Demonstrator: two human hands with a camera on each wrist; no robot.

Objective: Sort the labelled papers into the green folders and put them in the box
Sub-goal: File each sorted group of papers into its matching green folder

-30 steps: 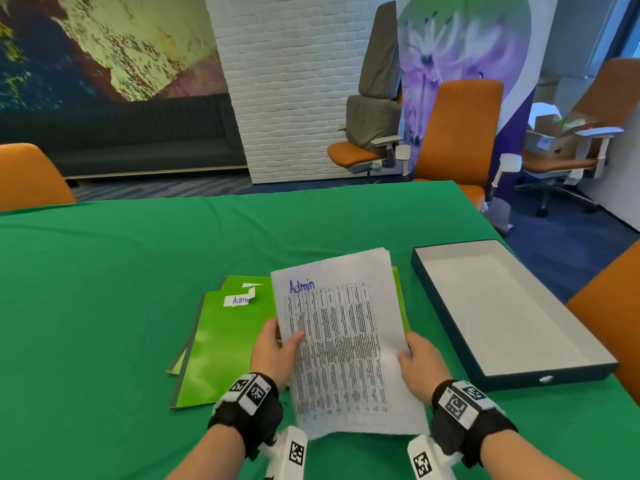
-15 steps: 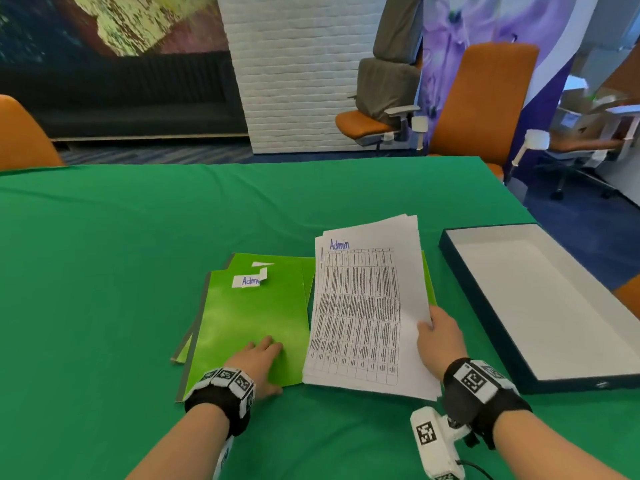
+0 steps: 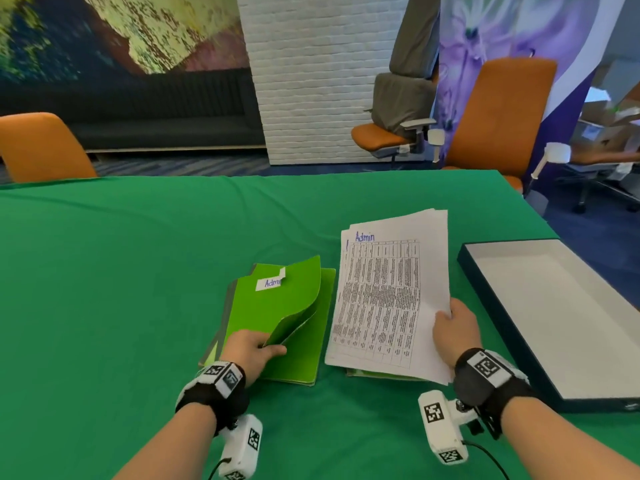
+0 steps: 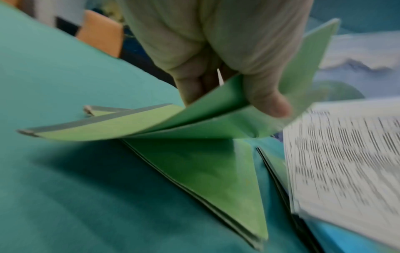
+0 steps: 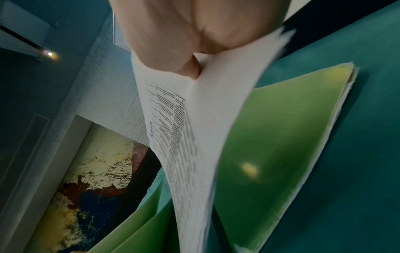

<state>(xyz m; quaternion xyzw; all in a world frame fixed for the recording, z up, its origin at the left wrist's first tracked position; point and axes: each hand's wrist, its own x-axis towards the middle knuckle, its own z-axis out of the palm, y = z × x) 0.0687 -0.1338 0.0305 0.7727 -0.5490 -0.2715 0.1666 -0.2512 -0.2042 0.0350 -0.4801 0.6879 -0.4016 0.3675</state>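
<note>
While left hand (image 3: pixel 251 351) pinches folder cover (image 3: pixel 287 299) — right hand (image 3: pixel 455 329) grips papers (image 3: pixel 388 299) (fingers hidden beneath).

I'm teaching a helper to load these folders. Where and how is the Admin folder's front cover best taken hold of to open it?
Probably at its near right corner, coming from the open right edge, not the spine on the left. The Admin folder's cover already curls up there, where the left hand pinches it, thumb on top and fingers beneath. That leaves the opening facing the Admin papers held by the right hand.
</note>
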